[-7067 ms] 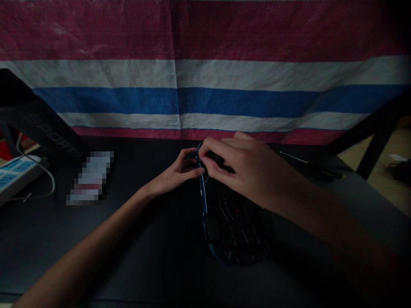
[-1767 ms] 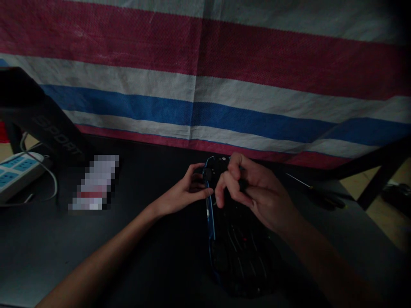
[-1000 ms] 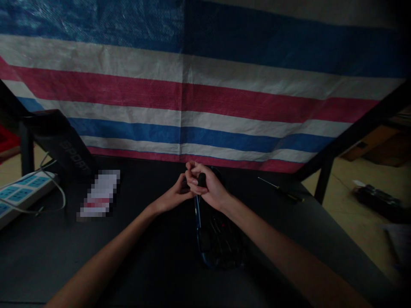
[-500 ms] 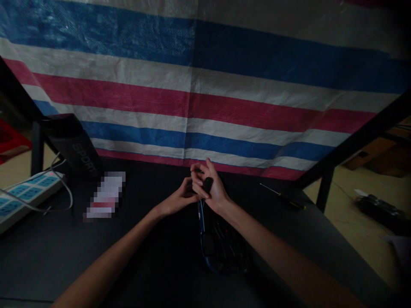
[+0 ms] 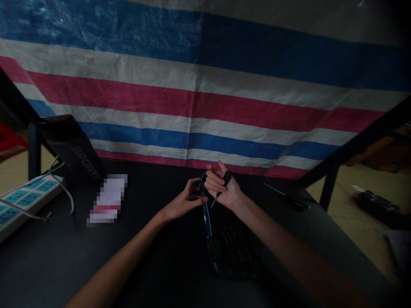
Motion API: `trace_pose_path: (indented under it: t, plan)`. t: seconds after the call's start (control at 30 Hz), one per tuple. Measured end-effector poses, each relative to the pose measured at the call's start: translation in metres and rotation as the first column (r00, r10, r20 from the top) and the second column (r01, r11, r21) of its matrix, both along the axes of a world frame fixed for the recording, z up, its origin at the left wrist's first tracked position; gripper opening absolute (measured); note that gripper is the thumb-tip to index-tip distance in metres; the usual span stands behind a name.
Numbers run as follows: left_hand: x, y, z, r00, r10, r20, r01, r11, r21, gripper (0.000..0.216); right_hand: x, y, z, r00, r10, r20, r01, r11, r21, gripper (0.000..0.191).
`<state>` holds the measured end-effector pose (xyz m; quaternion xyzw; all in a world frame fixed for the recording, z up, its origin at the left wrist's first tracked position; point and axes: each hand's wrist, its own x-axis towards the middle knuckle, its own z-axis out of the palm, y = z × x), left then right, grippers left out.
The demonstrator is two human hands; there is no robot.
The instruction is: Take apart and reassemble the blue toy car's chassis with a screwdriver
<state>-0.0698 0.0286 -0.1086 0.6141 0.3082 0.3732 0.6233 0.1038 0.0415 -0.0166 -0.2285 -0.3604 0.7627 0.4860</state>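
A long black object with a blue rim (image 5: 208, 222) lies on the black tabletop; its dark inside is hard to make out. My left hand (image 5: 186, 200) grips its far left edge, fingers curled and thumb against the rim. Above the object's far part, my right hand (image 5: 223, 188) is closed around a small screwdriver (image 5: 227, 177) with a black handle. The thin shaft slants down and to the left from my palm, its tip near the blue rim. Whether the tip touches anything, I cannot tell.
Another screwdriver (image 5: 289, 199) lies on the table at the right. At the left are a power strip (image 5: 28, 201) with a white cable, a black bag marked SPORT (image 5: 73, 145) and a blurred-out packet (image 5: 109, 199). A striped tarp (image 5: 192, 102) rises behind the table.
My hands have moved apart. The right one has shifted slightly right, the screwdriver's shaft now showing below it. My left hand has come onto the object's rim. The view has shifted slightly.
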Motion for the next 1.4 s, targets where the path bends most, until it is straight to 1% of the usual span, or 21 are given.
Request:
trace_pose_path:
  t: [0.07,0.13,0.23,0.3,0.4,0.47,0.53,0.6,0.73,0.83,0.93,1.07,1.23,1.3,1.4]
  plan:
    - [0.000,-0.001,0.002,1.000,0.017,-0.019,-0.017,1.000,-0.003,0.078,0.019,0.001,0.006,0.998,-0.070,0.004,0.070,0.997,-0.011,0.030]
    - [0.001,-0.001,0.002,1.000,0.009,-0.007,-0.009,1.000,0.004,0.077,0.046,0.001,0.011,0.989,-0.140,0.045,0.141,0.990,-0.020,0.023]
    - [0.000,-0.001,0.004,1.000,-0.008,-0.001,0.008,1.000,0.023,0.075,0.092,0.001,0.010,0.957,-0.233,0.176,0.240,0.971,-0.022,0.019]
    - [0.000,-0.002,0.007,1.000,-0.010,-0.026,0.011,1.000,0.027,0.074,0.119,0.001,0.001,0.914,-0.280,0.295,0.295,0.956,-0.007,0.018]
    - [0.000,-0.004,0.010,0.999,-0.014,-0.052,0.015,1.000,0.023,0.075,0.140,-0.004,-0.024,0.811,-0.316,0.492,0.343,0.939,0.038,0.016]
    - [0.000,-0.004,0.012,0.998,-0.026,-0.050,0.027,0.999,0.018,0.076,0.142,-0.010,-0.046,0.724,-0.352,0.593,0.365,0.925,0.103,0.014]
    - [0.000,-0.005,0.014,0.998,-0.030,-0.061,0.031,1.000,0.007,0.079,0.139,-0.018,-0.067,0.632,-0.405,0.661,0.371,0.907,0.200,0.018]
    - [0.001,-0.006,0.017,0.997,-0.026,-0.076,0.025,1.000,-0.012,0.080,0.133,-0.024,-0.082,0.538,-0.463,0.704,0.346,0.883,0.317,0.024]
    - [0.004,-0.010,0.021,0.999,-0.020,-0.046,0.017,0.998,-0.056,0.082,0.128,-0.027,-0.098,0.375,-0.579,0.724,0.252,0.816,0.521,0.026]
    - [0.007,-0.014,0.024,1.000,0.014,-0.025,-0.016,0.996,-0.092,0.079,0.128,-0.027,-0.104,0.301,-0.641,0.706,0.188,0.765,0.615,0.023]
    - [0.008,-0.015,0.027,0.999,0.039,-0.032,-0.043,0.993,-0.111,0.079,0.127,-0.028,-0.107,0.263,-0.675,0.689,0.119,0.732,0.671,0.016]
    - [0.007,-0.013,0.028,0.999,0.030,-0.044,-0.035,0.993,-0.117,0.080,0.128,-0.028,-0.107,0.244,-0.689,0.683,0.058,0.713,0.699,0.015]
    - [0.005,-0.012,0.025,0.999,0.022,-0.027,-0.026,0.988,-0.154,0.080,0.130,-0.028,-0.105,0.229,-0.698,0.679,0.067,0.707,0.704,0.019]
    - [0.005,-0.013,0.025,1.000,0.028,0.003,-0.027,0.984,-0.175,0.079,0.131,-0.028,-0.106,0.231,-0.695,0.681,0.079,0.711,0.699,0.017]
    - [0.005,-0.014,0.024,0.997,0.028,0.068,-0.011,0.970,-0.242,0.078,0.131,-0.029,-0.106,0.243,-0.695,0.677,0.118,0.714,0.691,0.016]
